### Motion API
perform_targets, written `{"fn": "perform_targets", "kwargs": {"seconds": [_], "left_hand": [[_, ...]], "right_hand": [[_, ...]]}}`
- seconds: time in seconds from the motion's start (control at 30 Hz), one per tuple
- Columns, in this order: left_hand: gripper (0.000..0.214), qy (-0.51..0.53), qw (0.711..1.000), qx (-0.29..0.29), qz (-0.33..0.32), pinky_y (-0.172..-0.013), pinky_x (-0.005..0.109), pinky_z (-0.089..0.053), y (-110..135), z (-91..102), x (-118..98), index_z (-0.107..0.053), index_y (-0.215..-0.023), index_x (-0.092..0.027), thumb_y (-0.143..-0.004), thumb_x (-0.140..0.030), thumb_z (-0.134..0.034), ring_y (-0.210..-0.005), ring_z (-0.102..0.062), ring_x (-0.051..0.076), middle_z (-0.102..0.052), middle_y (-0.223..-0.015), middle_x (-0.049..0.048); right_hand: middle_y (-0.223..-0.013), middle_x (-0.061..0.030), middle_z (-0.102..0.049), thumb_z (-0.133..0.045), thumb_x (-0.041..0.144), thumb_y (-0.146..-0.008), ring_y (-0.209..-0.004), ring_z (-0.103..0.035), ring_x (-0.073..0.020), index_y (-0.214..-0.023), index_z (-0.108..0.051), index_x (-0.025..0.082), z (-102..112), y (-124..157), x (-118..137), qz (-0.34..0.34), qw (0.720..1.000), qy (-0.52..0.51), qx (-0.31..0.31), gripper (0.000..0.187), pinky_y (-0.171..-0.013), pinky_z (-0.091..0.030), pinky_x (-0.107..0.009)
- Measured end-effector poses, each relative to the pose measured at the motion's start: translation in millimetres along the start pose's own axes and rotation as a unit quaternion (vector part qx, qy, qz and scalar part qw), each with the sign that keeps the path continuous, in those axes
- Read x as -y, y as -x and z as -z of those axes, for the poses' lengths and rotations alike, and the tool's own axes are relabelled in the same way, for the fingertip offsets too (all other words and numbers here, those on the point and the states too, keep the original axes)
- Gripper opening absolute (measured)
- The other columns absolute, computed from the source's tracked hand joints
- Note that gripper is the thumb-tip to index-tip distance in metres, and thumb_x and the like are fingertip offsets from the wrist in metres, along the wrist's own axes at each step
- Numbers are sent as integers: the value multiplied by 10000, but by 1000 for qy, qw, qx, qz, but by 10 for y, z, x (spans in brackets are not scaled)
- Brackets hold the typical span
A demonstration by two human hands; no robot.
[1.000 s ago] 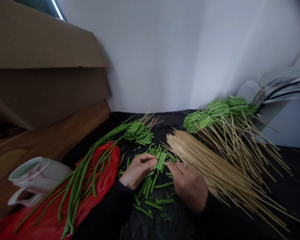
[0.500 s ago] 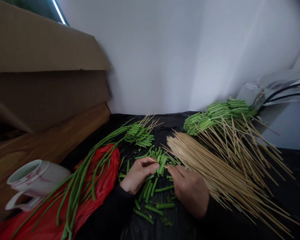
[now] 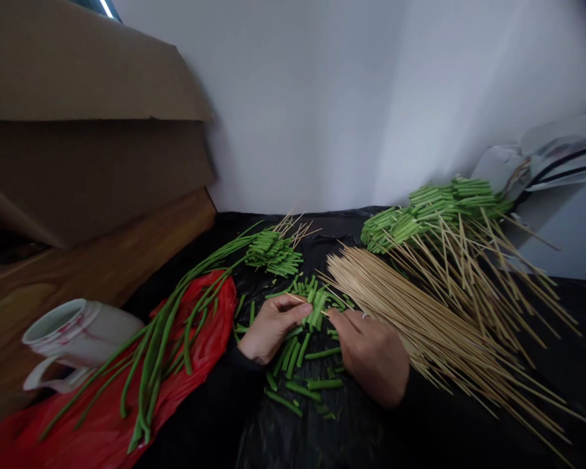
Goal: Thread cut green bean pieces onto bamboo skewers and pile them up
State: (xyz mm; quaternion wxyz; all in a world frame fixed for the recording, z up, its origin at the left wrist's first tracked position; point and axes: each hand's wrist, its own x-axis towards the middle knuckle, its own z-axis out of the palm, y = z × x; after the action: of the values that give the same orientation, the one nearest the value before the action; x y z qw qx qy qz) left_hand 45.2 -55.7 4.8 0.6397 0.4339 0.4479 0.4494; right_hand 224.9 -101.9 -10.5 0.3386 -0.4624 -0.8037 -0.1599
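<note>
Two bare hands meet at the middle of a black sheet (image 3: pixel 312 449), which covers part of a wooden table (image 3: pixel 185 225), likely to keep the wood clean. Take their meeting point as the centre of a clock. The left hand (image 3: pixel 271 327) is closed in a pinch, thumb against fingers, on a short row (image 3: pixel 317 307) of green bean pieces, probably so they lie level and cannot roll. The right hand (image 3: pixel 374 358) is curled tight, thumb and forefinger at the row's right side, pinching a thin stick, apparently close to the beans for control. A stick (image 3: pixel 295 298) also shows by the left fingers; whether it is the same one, I cannot tell.

Loose pieces (image 3: pixel 323 384) lie scattered around the hands, most at six o'clock, within easy reach. At three o'clock, just beside the right hand, a bundle of bare sticks (image 3: pixel 410 299) lies fanned, perhaps handy for that side. Beans threaded on sticks form a small bunch (image 3: pixel 276 251) at eleven o'clock and a large heap (image 3: pixel 432 212) between one and two. Long beans (image 3: pixel 161 345) drape over a red bag (image 3: pixel 219 332) toward eight o'clock, with a mug (image 3: pixel 100 332) at nine.
</note>
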Motion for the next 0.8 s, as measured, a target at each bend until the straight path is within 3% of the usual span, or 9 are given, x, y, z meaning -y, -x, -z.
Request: {"fn": "perform_targets", "kwargs": {"seconds": [0.37, 0.57, 0.7, 0.8], "left_hand": [[195, 70, 998, -8, 6, -634, 173, -429, -20, 55, -96, -718, -689, -136, -591, -251, -842, -626, -529, 58, -626, -677, -10], [245, 91, 991, -95, -16, -648, 180, -440, -76, 251, -201, -727, -708, -155, -538, -265, -865, -699, -561, 79, -660, -765, 0], [238, -96, 990, -91, -58, -618, 222, -421, -82, 316, -197, -735, -764, -160, -627, -344, -803, -647, -545, 104, -671, -744, 12], [225, -307, 941, -60, -127, -711, 285, -435, -87, 316, -130, -746, -799, -168, -736, -379, -697, -734, -587, 171, -702, -794, 46]], "right_hand": [[-714, -18, -586, -420, 122, -895, -599, -489, -141, -1063, -627, 133, 24, -6, -41, 2, 1000, 12, 2, 268, -558, -261, -310], [-709, -22, -593, -444, 136, -891, -603, -487, -135, -1024, -650, 146, 71, -24, -154, -13, 999, 45, -2, 246, -567, -261, -303], [-700, -12, -589, -457, 143, -886, -607, -486, -134, -1027, -659, 159, 85, -40, -243, -28, 996, 79, -14, 247, -567, -259, -300], [-687, -1, -581, -461, 135, -883, -603, -478, -131, -1031, -659, 173, 89, -49, -269, -29, 995, 89, -22, 251, -574, -262, -296]]}}
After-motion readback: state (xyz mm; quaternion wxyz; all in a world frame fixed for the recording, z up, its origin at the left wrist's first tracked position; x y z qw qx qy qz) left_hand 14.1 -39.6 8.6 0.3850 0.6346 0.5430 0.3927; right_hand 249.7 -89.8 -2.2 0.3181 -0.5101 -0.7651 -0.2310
